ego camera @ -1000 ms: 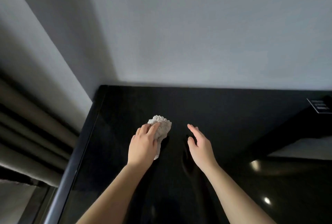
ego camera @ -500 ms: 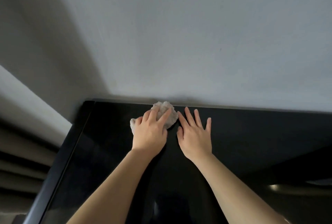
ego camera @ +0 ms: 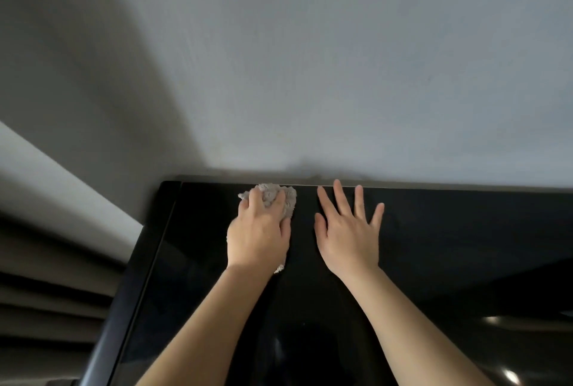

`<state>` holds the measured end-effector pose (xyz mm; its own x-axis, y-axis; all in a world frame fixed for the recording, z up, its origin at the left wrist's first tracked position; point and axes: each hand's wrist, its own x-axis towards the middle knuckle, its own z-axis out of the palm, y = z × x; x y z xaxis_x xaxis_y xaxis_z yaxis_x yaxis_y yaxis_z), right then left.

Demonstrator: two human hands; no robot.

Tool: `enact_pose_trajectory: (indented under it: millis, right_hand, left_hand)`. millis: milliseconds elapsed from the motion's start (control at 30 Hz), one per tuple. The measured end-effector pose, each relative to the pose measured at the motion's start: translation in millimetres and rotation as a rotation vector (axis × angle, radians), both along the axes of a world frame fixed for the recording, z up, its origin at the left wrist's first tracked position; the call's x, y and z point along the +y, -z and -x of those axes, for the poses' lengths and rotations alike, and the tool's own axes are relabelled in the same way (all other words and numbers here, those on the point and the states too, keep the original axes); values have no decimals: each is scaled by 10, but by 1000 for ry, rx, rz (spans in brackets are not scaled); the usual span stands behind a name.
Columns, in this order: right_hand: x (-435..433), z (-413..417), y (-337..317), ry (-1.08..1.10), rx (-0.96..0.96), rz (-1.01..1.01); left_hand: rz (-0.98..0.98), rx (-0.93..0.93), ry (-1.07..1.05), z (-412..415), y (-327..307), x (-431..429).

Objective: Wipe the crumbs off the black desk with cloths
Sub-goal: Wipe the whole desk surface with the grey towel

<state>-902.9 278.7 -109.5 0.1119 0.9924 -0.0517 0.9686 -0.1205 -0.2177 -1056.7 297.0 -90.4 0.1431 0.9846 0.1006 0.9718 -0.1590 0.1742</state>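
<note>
The glossy black desk (ego camera: 449, 246) fills the lower part of the view and meets a pale wall at its far edge. My left hand (ego camera: 259, 237) presses a crumpled light grey cloth (ego camera: 286, 198) onto the desk near that far edge, towards the left corner; the cloth pokes out past my fingertips and a scrap shows under my wrist. My right hand (ego camera: 348, 230) lies flat on the desk just right of the cloth, fingers spread, fingertips reaching the back edge, holding nothing. No crumbs are discernible on the dark surface.
The pale grey wall (ego camera: 341, 75) rises directly behind the desk. The desk's left edge (ego camera: 139, 277) runs diagonally, with folded curtains (ego camera: 46, 292) beyond it. Light reflections (ego camera: 508, 376) glint at the desk's lower right.
Both hands have moved away from me to the desk's far edge by the wall. My left hand slid the cloth along; my right hand flattened and spread its fingers.
</note>
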Motion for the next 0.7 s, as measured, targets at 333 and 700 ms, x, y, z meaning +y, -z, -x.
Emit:
enact_pose_trajectory:
  millis: [333,700]
  right_hand:
    - [10,9,78,35,-77,-13]
    - [16,11,71,37,-84,-1]
  left_hand:
    - [3,-93,-518,1010,52,549]
    - [-46,-99,-56,485,59,202]
